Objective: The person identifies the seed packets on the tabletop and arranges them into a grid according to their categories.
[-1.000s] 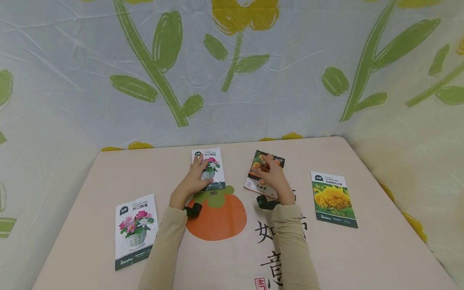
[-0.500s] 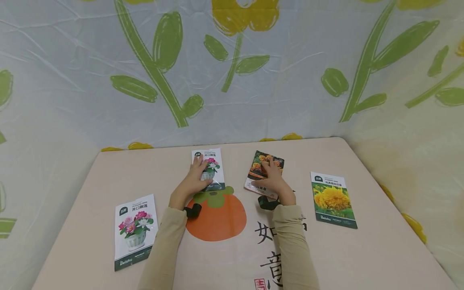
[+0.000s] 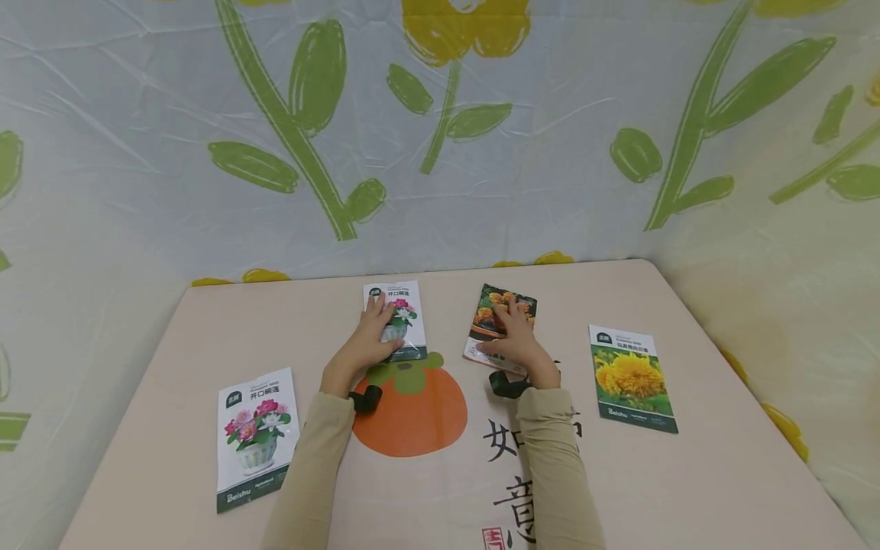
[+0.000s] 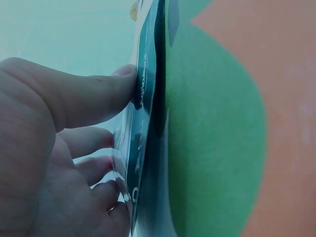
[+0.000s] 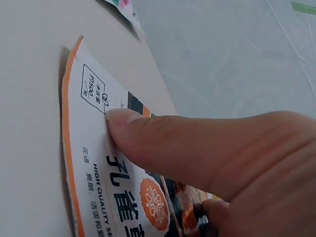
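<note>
At the back of the table, my left hand [image 3: 364, 347] rests on a white flower seed packet [image 3: 412, 325] printed with a potted pink bloom. In the left wrist view the thumb [image 4: 106, 94] touches the packet's dark green lower band [image 4: 144, 84], and the other fingertips meet its face. My right hand [image 3: 519, 344] lies with spread fingers on an orange marigold seed packet [image 3: 484, 315], tilted on the table. The right wrist view shows the thumb [image 5: 163, 140] pressing the white lower part of that packet [image 5: 94, 128], whose bottom corner curls up.
Another potted-bloom seed packet [image 3: 257, 439] lies at the front left, partly behind the left sleeve [image 3: 309, 473]. A yellow flower seed packet [image 3: 634, 378] lies to the right. The pale tablecloth [image 3: 426, 504] bears a printed orange persimmon [image 3: 412, 420]. A flowered curtain [image 3: 522, 183] stands behind the table.
My right hand has settled onto the marigold packet, its thumb moving down to the white lower part. That packet has turned slightly leftward. The left hand has stayed in place.
</note>
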Demonstrator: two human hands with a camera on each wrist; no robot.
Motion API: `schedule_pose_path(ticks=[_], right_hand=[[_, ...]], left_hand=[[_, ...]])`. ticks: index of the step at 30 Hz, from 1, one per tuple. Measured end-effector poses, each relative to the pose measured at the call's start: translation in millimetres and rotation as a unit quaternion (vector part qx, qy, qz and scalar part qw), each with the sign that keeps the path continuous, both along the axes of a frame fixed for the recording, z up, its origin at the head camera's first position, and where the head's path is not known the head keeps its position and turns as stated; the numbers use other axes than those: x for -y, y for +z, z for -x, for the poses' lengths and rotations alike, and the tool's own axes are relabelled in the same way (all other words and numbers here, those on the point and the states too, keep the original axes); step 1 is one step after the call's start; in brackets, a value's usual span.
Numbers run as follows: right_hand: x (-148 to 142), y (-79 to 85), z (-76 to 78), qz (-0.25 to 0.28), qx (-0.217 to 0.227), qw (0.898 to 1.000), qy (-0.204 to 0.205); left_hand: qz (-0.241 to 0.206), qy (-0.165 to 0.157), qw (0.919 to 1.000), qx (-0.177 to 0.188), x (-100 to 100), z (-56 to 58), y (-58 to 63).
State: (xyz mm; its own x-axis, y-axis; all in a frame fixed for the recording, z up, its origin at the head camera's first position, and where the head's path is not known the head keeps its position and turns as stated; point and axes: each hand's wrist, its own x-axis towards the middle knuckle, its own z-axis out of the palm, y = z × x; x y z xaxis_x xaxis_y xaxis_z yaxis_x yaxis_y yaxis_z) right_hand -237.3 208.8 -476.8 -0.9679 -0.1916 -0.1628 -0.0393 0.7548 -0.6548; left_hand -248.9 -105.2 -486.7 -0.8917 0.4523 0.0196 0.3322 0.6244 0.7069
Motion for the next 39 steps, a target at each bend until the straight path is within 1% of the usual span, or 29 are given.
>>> schedule_pose_path(ticks=[4, 12, 23, 28, 34, 39], right_hand=[[0.6, -2.0, 1.4, -0.004, -0.004, 1.000, 0.004], [4.0, 0.9, 0.1, -0.003, -0.013, 1.000, 0.004], [3.8, 3.2, 2.6, 0.008, -0.015, 1.000, 0.025], [3.3, 2.3, 4.4, 0.005, -0.009, 0.999, 0.037], [3.0, 3.9, 6.0, 0.010, -0.004, 0.999, 0.046], [2.2, 3.3, 7.5, 0.026, 0.001, 0.998, 0.051]], left_hand=[[0.001, 0.001, 1.0000, -0.003, 0.5, -0.2, -0.6], [0.006, 0.006, 1.0000, 0.000, -0.4, 0.2, -2.2], [0.012, 0.005, 0.9999, 0.003, -0.8, 0.8, -1.7], [0.014, 0.010, 0.9999, 0.000, -0.5, 0.0, -2.4], [0.017, 0.006, 0.9998, -0.003, -0.6, 0.0, -2.5], [0.018, 0.007, 0.9998, 0.000, -0.5, 0.9, -3.6]])
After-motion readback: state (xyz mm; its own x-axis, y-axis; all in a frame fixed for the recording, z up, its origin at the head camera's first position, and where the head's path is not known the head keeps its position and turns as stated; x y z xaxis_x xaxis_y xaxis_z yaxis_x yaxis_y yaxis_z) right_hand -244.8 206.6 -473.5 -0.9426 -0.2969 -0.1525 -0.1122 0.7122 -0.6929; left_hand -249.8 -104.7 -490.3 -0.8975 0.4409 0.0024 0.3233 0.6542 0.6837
